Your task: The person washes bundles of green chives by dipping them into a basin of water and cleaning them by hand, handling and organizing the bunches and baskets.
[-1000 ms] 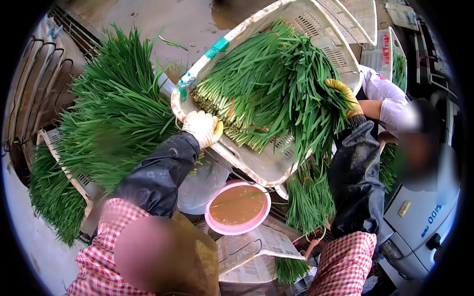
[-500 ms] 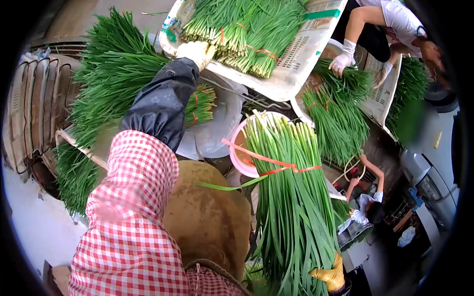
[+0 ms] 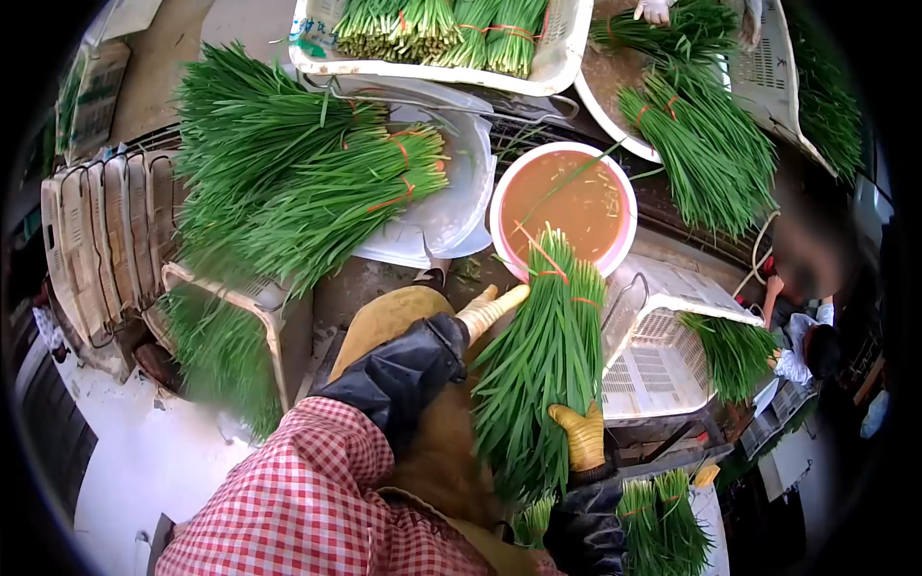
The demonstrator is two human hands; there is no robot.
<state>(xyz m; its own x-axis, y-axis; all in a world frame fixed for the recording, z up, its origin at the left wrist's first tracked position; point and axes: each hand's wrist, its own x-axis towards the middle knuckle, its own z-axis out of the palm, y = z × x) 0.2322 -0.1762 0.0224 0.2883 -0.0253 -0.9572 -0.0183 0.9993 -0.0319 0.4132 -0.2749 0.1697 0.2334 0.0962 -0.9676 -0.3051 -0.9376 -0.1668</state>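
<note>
A large bundle of garlic chives [image 3: 538, 374], tied with red bands, is tilted in front of me. Its pale cut ends reach the near rim of a tub of murky brown water [image 3: 497, 223]. My right hand [image 3: 580, 434], in a yellow glove, is wrapped around the right side of the leaves. My left hand [image 3: 490, 312], gloved too, touches the bundle's left side just below the cut ends. Its index finger is stretched out and its thumb stands apart; the other fingers are partly hidden.
More tied chives [image 3: 317, 182] lie over a pale basin [image 3: 451, 206] on the left. A white crate [image 3: 432, 77] of bundles stands at the back. An open crate [image 3: 663, 374] lies right of my bundle. Co-workers' hands [image 3: 656, 12] show at top right, beside other chives [image 3: 706, 144].
My left hand has left the crate's edge and come down to the bundle. The bundle sits lower and further from my face, and the view has shifted, showing the water tub fully.
</note>
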